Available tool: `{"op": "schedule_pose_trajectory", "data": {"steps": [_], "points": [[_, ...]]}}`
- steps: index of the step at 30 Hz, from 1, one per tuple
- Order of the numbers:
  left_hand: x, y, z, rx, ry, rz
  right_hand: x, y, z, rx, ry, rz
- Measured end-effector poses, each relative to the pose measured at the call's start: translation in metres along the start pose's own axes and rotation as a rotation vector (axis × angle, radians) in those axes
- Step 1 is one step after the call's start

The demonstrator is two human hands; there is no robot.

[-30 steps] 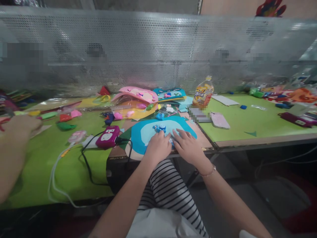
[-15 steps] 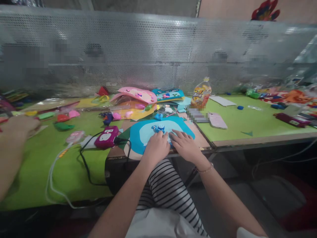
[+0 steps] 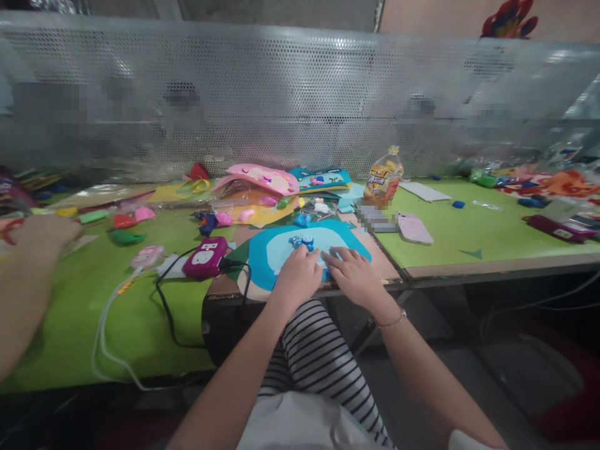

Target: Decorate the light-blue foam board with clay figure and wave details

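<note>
A blue-rimmed sheet with a light blue middle (image 3: 275,245) lies at the table's edge in front of me. On it sits a small dark blue figure (image 3: 307,241), which looks like modelling clay. My left hand (image 3: 300,273) rests just below that figure with its fingers bent and close together; what they hold, if anything, is hidden. Beside it my right hand (image 3: 350,270) lies on the sheet, its fingers stretched out. A small bag with blue clay (image 3: 302,220) is just beyond the sheet.
A purple power box (image 3: 205,257) with a black cable stands left, near a co-worker's hand (image 3: 54,232). Behind are a pink decorated piece (image 3: 276,180) and a blue one (image 3: 323,179). Right of the sheet are a snack bag (image 3: 382,180) and a phone (image 3: 415,229).
The view has shifted slightly, so the table's things sit a little further right. My two hands stay in nearly the same place on the sheet. The co-worker's hand has moved slightly.
</note>
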State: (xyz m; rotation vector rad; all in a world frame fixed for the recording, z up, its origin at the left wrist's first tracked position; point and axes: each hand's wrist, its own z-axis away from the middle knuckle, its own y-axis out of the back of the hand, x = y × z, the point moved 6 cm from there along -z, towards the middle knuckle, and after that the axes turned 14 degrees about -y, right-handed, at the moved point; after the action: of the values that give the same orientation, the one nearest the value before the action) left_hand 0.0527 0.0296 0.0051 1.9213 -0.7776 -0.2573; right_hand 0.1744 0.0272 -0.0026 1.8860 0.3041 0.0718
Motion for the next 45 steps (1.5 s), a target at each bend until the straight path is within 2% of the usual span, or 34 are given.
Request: {"op": "schedule_pose_trajectory", "data": {"steps": [5,10,17,21,25,29,31,33,36,39,42,45], "points": [[-0.027,0.01,0.004,0.227,0.219,0.291,-0.002,0.004,0.002,0.02,-0.013,-0.023],[-0.038,0.013,0.008,0.359,0.233,0.495,-0.003,0.005,0.002,0.026,-0.014,-0.013],[-0.037,0.008,0.01,0.374,0.332,0.789,-0.006,0.004,0.002,0.023,-0.01,0.021],[-0.036,0.004,0.01,0.362,0.335,0.926,-0.007,0.002,0.002,0.02,-0.015,0.04],[-0.04,0.006,0.012,0.433,0.33,0.918,-0.008,0.002,0.003,0.014,-0.005,0.041],[-0.041,0.004,0.012,0.422,0.322,0.886,-0.007,0.004,0.002,0.042,-0.018,-0.011],[-0.042,0.004,0.011,0.407,0.311,0.841,-0.005,0.007,0.002,0.097,-0.027,-0.101],[-0.041,0.009,0.011,0.407,0.285,0.772,0.0,0.016,0.005,0.22,-0.038,-0.278],[-0.03,0.024,0.014,0.443,0.2,0.678,0.005,0.032,0.024,0.426,-0.005,-0.579],[-0.003,0.039,0.024,0.45,0.138,0.704,-0.004,0.042,0.053,0.524,0.092,-0.659],[0.024,0.032,0.041,0.351,0.201,0.943,-0.021,0.044,0.077,0.502,0.204,-0.663],[0.038,0.011,0.059,0.292,0.36,1.187,-0.026,0.039,0.089,0.474,0.221,-0.729]]}}
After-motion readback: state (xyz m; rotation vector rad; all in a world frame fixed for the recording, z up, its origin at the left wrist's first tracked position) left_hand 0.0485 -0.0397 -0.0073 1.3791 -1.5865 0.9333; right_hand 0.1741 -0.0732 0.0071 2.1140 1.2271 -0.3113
